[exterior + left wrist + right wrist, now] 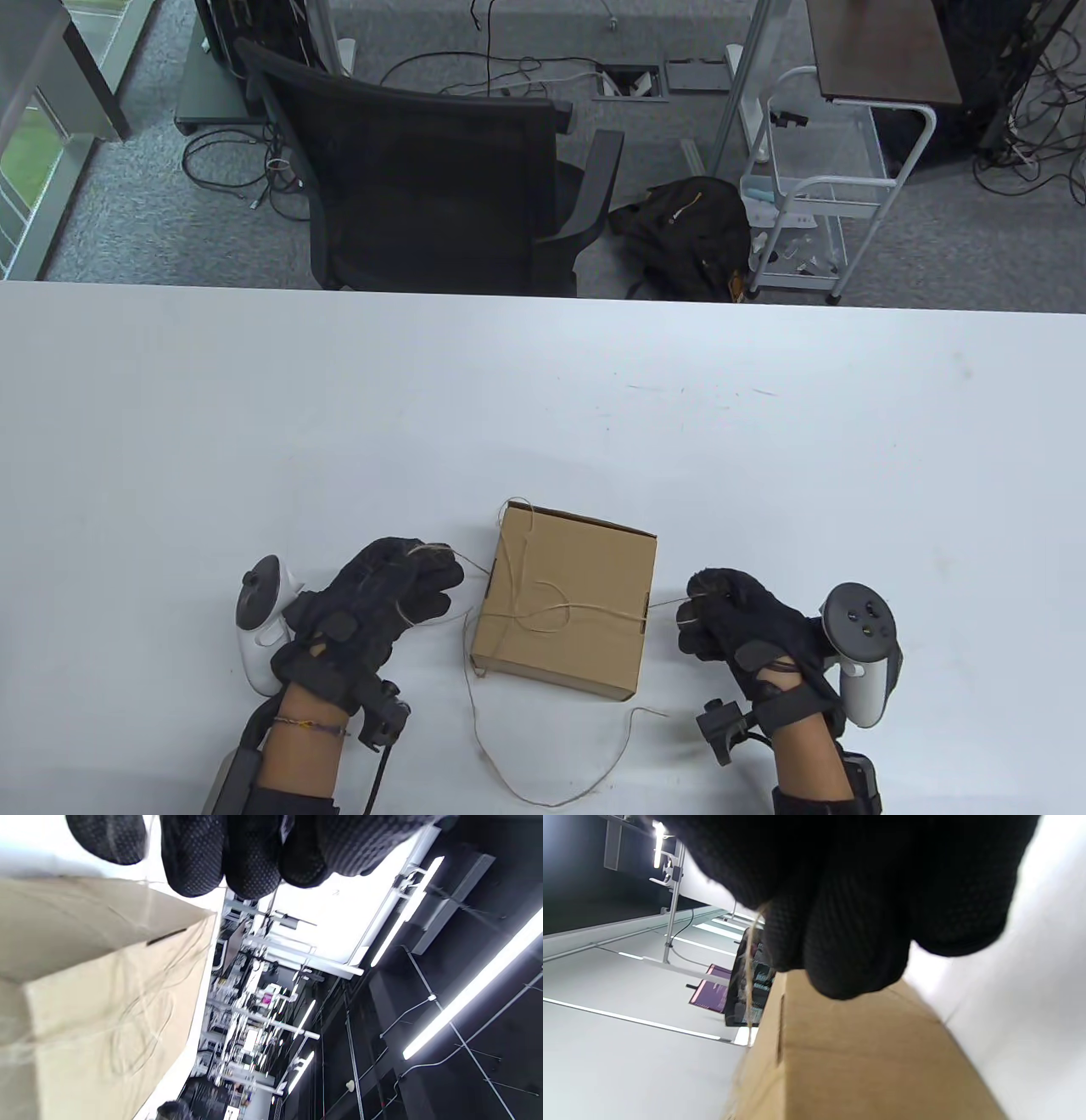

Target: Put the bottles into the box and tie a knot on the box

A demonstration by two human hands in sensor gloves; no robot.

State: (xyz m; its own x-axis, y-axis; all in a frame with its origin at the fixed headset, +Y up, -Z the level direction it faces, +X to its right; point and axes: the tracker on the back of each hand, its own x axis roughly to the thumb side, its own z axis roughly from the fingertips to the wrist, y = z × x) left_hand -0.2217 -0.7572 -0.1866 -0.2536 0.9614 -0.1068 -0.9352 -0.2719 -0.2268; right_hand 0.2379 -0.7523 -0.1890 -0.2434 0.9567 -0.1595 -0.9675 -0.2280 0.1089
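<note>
1. The closed brown cardboard box [567, 598] sits on the white counter [543, 399], near the counter's near edge and roughly midway across it; no bottles can be seen.
2. Thin tan twine [585, 608] runs across the box's top, with a loose open loop at the middle of the lid and another strand passing over the box's far-left corner.
3. The left hand [386, 594], in a black sensor glove, lies just left of the box, fingers curled, pinching one twine end.
4. The right hand [734, 624], gloved likewise, lies just right of the box, fingers curled around the other twine end, which stretches taut to the box's right edge.
5. A slack tail of twine curves over the counter in front of the box, toward the near edge.
6. Beyond the box, and far to its left and right, bare counter stretches to the edges.
7. Past the far edge, behind the box, stands a black mesh office chair [424, 170].
</note>
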